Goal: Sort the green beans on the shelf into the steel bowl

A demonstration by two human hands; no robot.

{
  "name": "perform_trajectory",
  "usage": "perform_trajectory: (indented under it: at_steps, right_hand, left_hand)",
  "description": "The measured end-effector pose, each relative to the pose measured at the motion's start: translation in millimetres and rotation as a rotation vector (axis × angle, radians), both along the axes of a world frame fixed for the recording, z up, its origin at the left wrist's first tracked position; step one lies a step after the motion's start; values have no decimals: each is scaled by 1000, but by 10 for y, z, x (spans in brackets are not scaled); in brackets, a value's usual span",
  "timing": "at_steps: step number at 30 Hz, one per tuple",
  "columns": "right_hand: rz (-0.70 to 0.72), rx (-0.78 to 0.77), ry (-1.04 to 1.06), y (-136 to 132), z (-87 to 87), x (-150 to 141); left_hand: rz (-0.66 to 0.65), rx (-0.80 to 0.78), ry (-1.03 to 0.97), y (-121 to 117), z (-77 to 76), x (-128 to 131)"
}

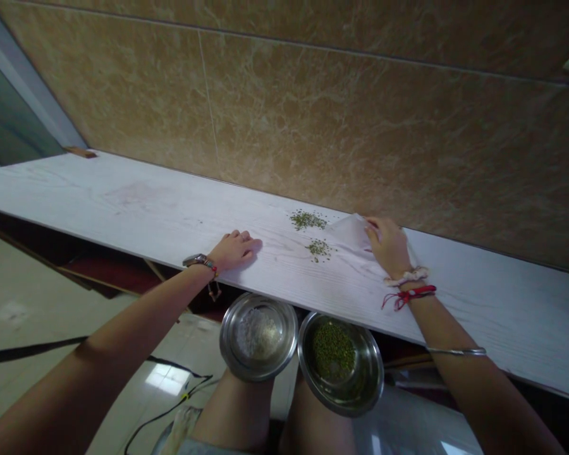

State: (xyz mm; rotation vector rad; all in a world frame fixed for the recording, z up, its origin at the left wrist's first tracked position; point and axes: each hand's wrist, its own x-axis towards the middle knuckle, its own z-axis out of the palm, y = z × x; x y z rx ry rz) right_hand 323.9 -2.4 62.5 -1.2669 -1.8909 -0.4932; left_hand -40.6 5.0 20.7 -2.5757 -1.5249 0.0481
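My left hand (pixel 237 251) rests on the white wood-grain board (pixel 275 284), its fingers loosely bent and apart, with nothing seen in it. At the wall side of the board, my right hand (pixel 387 245) pinches a thin, whitish, see-through sheet (pixel 348 232); whether it is paper or plastic I cannot tell. Left of the sheet lie two small heaps of green grains, a farther heap (pixel 308 220) and a nearer heap (pixel 319 248). Below the board's front edge, a metal bowl (pixel 378 370) holds more green grains (pixel 333 351). Beside it, another metal bowl (pixel 225 341) contains something pale and clear.
A brown marbled tile wall (pixel 284 114) runs along the board's back edge. A small brown block (pixel 80 151) lies at the far left corner. Both bowls are at my knees (pixel 246 407). Black cords (pixel 165 361) hang over the tiled floor (pixel 9 284) at left.
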Motion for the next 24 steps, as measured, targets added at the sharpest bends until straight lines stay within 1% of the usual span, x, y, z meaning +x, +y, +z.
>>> perform_trajectory:
  at_steps: [3,5,8,9,12,16,19,24]
  right_hand:
    - [-20,14,-134,-9,-76,-28]
    - [-26,-3,-206,-12,-132,-61]
    - [-9,-21,-259,-12,-215,-110]
    - [-2,-25,-272,-12,-240,-122]
    - [12,-37,-300,-5,-299,-137]
    - [22,-55,-320,31,-345,-154]
    - [41,-72,-338,76,-370,-224]
    - [116,-95,-387,87,-421,-378]
  left_hand:
    - [42,36,22,41,60,150]
    - [67,30,23,85,67,239]
    - [86,10,-35,186,13,336]
    - [67,10,-75,225,-21,357]
    - [22,15,-159,328,-142,382]
    - [21,-23,-220,386,-252,369]
    - [32,-34,-216,381,-262,366]
    - [52,-56,-220,365,-228,374]
